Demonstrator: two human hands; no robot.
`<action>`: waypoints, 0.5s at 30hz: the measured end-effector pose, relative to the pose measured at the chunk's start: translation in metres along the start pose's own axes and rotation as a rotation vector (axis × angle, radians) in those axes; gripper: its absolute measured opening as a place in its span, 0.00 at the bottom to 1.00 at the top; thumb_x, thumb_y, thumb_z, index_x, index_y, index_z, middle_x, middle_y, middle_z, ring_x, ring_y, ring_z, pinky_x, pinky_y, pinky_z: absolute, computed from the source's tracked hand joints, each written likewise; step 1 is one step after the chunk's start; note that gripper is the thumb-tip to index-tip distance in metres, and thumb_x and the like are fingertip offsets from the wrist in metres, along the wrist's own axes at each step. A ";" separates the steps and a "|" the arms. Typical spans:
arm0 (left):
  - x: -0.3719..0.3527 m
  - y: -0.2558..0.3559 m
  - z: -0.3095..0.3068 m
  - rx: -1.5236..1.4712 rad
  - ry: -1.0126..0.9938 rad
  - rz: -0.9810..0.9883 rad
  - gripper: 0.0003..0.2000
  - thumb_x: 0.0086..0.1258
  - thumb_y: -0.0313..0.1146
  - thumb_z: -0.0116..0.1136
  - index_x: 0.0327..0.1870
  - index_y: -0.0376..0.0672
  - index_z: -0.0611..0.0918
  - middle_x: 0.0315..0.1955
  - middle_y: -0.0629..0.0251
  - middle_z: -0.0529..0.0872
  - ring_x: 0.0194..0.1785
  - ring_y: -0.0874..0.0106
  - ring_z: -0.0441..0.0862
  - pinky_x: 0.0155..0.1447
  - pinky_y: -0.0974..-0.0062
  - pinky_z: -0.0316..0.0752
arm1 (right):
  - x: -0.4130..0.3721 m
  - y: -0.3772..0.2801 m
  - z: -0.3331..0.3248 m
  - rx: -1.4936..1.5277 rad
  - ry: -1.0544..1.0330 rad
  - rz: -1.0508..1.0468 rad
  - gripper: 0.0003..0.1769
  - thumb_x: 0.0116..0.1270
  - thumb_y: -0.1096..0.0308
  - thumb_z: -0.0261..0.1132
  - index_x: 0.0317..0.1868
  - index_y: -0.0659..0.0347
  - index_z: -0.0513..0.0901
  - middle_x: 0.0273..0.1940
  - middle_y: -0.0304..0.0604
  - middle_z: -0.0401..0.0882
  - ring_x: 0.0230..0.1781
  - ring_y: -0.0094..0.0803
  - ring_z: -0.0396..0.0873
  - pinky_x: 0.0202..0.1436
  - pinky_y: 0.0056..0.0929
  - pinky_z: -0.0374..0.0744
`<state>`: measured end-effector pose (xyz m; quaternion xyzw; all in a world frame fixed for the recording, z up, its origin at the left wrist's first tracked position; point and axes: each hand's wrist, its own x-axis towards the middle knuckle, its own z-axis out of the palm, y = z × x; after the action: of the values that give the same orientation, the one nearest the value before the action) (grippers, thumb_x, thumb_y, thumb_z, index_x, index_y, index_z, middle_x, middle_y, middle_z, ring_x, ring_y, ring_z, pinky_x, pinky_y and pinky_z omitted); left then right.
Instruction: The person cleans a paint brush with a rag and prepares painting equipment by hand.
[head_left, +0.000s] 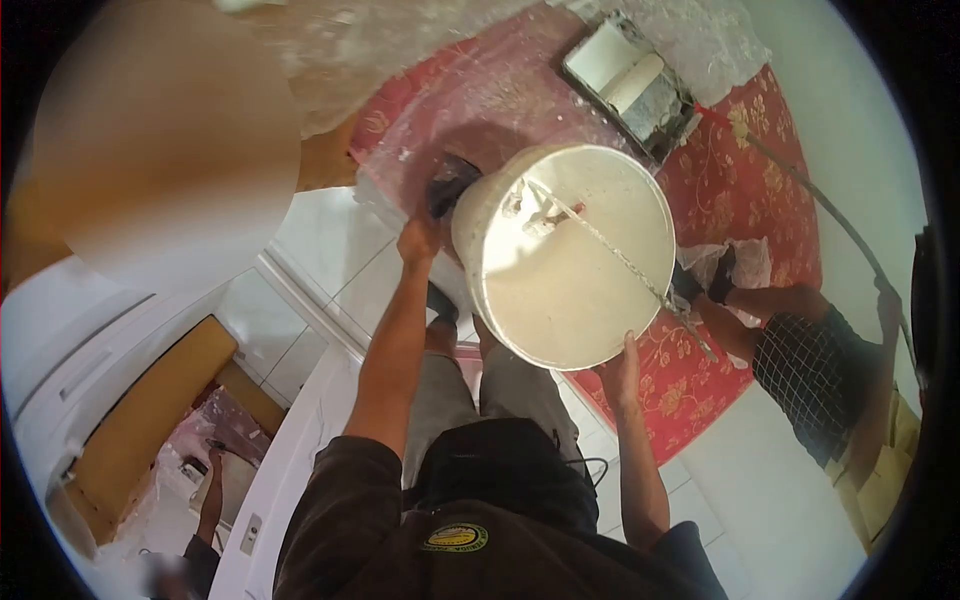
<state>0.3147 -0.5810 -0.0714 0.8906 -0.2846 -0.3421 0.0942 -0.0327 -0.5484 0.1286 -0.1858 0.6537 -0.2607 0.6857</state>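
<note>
A large white bucket (500, 290) stands in front of me, with a pale liquid that looks like paint inside. Across its mouth lies a thin, paint-spattered stick (625, 262). At the bucket's lower right, my right hand (622, 372) grips the rim, fingers partly hidden. My left hand (419, 238) is closed around a dark, crumpled thing (452, 186) beside the bucket's left wall; its kind is not clear.
A red floral cloth (680, 400) lies under plastic sheeting (700, 45). A paint tray (600, 55) holds a roller (635, 82). At right, another person (815, 345) holds a long pole (830, 207). A mirror (190, 440) is at lower left.
</note>
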 end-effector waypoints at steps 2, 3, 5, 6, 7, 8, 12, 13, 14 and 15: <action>0.034 -0.016 0.040 -0.123 0.232 0.307 0.21 0.61 0.46 0.56 0.55 0.52 0.77 0.46 0.55 0.84 0.50 0.55 0.81 0.52 0.58 0.75 | 0.014 0.006 -0.008 0.014 0.019 -0.036 0.33 0.72 0.47 0.49 0.67 0.62 0.58 0.62 0.48 0.67 0.63 0.40 0.67 0.61 0.44 0.70; 0.051 -0.020 0.053 -0.077 0.099 0.285 0.20 0.62 0.44 0.55 0.54 0.51 0.78 0.48 0.53 0.82 0.52 0.56 0.80 0.53 0.59 0.74 | 0.015 0.010 -0.015 0.026 0.013 -0.086 0.32 0.72 0.49 0.49 0.67 0.63 0.58 0.62 0.49 0.67 0.62 0.40 0.68 0.61 0.44 0.72; 0.067 -0.028 0.057 -0.004 -0.043 0.264 0.18 0.63 0.43 0.54 0.53 0.49 0.79 0.51 0.52 0.80 0.54 0.56 0.79 0.55 0.60 0.73 | 0.009 0.009 -0.011 0.028 0.037 -0.074 0.31 0.72 0.50 0.50 0.66 0.64 0.59 0.62 0.50 0.67 0.61 0.40 0.69 0.60 0.44 0.73; 0.074 -0.027 0.051 0.049 -0.070 0.207 0.16 0.65 0.40 0.52 0.51 0.47 0.79 0.51 0.50 0.80 0.54 0.55 0.78 0.55 0.60 0.73 | 0.010 0.007 -0.005 0.026 0.024 -0.101 0.31 0.72 0.51 0.50 0.66 0.65 0.59 0.61 0.51 0.67 0.60 0.40 0.70 0.59 0.44 0.74; 0.076 -0.025 0.041 0.102 -0.091 0.152 0.14 0.66 0.38 0.51 0.49 0.46 0.80 0.51 0.49 0.79 0.54 0.54 0.77 0.55 0.61 0.73 | 0.014 0.016 -0.009 0.018 0.039 -0.130 0.30 0.72 0.52 0.50 0.65 0.65 0.61 0.60 0.51 0.69 0.58 0.41 0.72 0.57 0.44 0.75; 0.071 -0.029 0.027 0.124 -0.080 0.161 0.14 0.66 0.38 0.51 0.49 0.46 0.80 0.51 0.49 0.79 0.54 0.54 0.77 0.55 0.61 0.73 | 0.012 0.017 -0.005 0.043 0.033 -0.129 0.30 0.72 0.52 0.50 0.65 0.65 0.61 0.60 0.51 0.69 0.58 0.41 0.72 0.57 0.44 0.75; 0.053 -0.037 0.001 -0.273 0.344 0.505 0.14 0.71 0.35 0.43 0.44 0.36 0.79 0.42 0.52 0.81 0.43 0.56 0.79 0.50 0.66 0.73 | 0.007 0.004 -0.001 0.033 0.023 -0.069 0.28 0.71 0.50 0.52 0.61 0.64 0.66 0.55 0.50 0.74 0.52 0.39 0.76 0.53 0.43 0.78; 0.050 -0.039 -0.014 -0.619 0.144 0.323 0.15 0.72 0.35 0.41 0.43 0.36 0.79 0.42 0.54 0.81 0.45 0.61 0.78 0.51 0.69 0.72 | 0.004 0.001 0.000 -0.048 0.050 -0.020 0.28 0.71 0.49 0.52 0.60 0.64 0.67 0.53 0.49 0.75 0.49 0.37 0.77 0.50 0.42 0.79; 0.045 -0.044 -0.026 -0.954 -0.071 0.120 0.16 0.72 0.36 0.40 0.42 0.35 0.79 0.41 0.57 0.80 0.47 0.65 0.78 0.53 0.73 0.71 | 0.003 0.002 0.003 -0.040 0.046 -0.033 0.28 0.71 0.49 0.52 0.60 0.64 0.67 0.53 0.49 0.75 0.49 0.37 0.77 0.50 0.42 0.79; 0.039 -0.047 -0.046 -1.030 -0.170 0.135 0.16 0.73 0.38 0.37 0.47 0.39 0.78 0.41 0.62 0.80 0.49 0.72 0.76 0.55 0.71 0.69 | 0.002 0.003 0.011 -0.048 0.076 -0.047 0.29 0.71 0.47 0.51 0.59 0.63 0.68 0.52 0.48 0.76 0.46 0.35 0.77 0.48 0.40 0.78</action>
<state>0.3897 -0.5663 -0.0754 0.6777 -0.1428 -0.5017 0.5183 -0.0216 -0.5480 0.1260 -0.2073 0.6809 -0.2680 0.6493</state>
